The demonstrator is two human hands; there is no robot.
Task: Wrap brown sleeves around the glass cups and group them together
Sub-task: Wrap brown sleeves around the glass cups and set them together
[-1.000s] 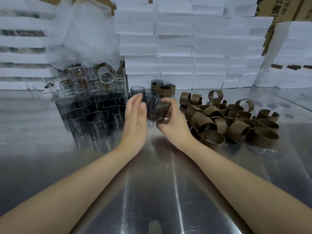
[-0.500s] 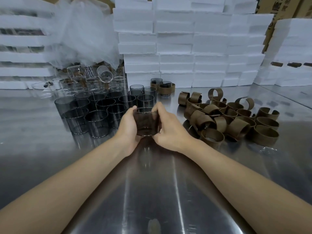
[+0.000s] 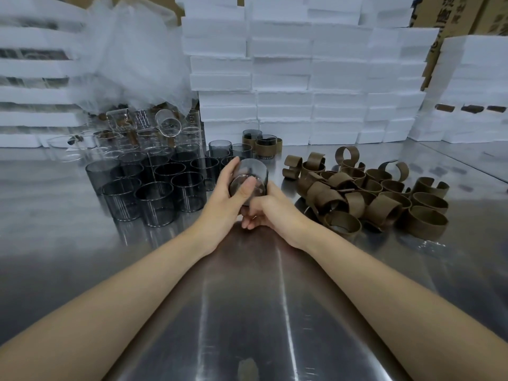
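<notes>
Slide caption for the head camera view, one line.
Left hand and right hand hold a tilted glass cup between bare cups and piled brown sleeves.

left hand: grips tilted glass cup, thumb across base | right hand: fingers curled under cup | forearms: converging

Shiny steel table with clustered glass cups and heaped brown sleeves
</notes>
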